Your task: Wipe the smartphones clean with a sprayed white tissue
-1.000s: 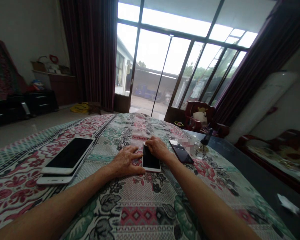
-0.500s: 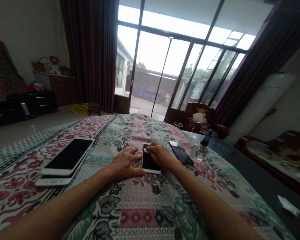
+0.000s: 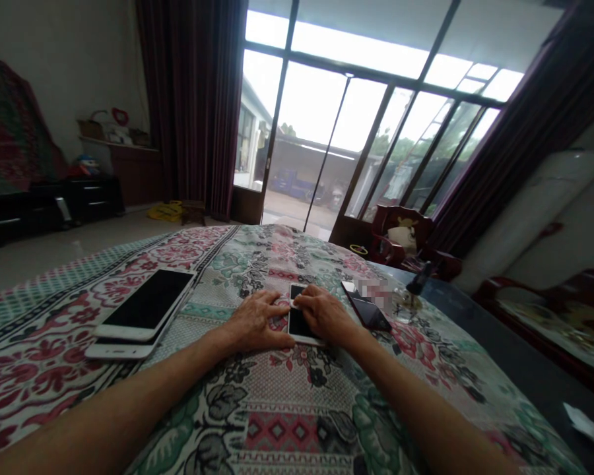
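A white-framed phone (image 3: 299,324) with a dark screen lies face up on the patterned tablecloth (image 3: 277,396). My left hand (image 3: 257,321) rests flat beside it, fingers apart, with fingertips and thumb at the phone's left edge. Over the screen, my right hand (image 3: 324,315) is closed, its fingers bent down on the glass. A small white piece (image 3: 296,301), perhaps a wipe, shows under its fingertips; most of it is hidden. To the right lies a dark phone (image 3: 369,310). On the left, a white phone (image 3: 146,302) overlaps another white phone (image 3: 119,349) beneath it.
A clear glass container (image 3: 408,305) with a dark upright object stands past the dark phone. A crumpled white paper (image 3: 587,425) lies at the far right. Beyond the table are a wooden chair (image 3: 400,234), purple curtains (image 3: 188,99) and glass doors (image 3: 317,119).
My right hand has slid slightly toward me over the phone's screen. The left hand stays at the phone's edge. The whole view has shifted a little, so things appear farther right.
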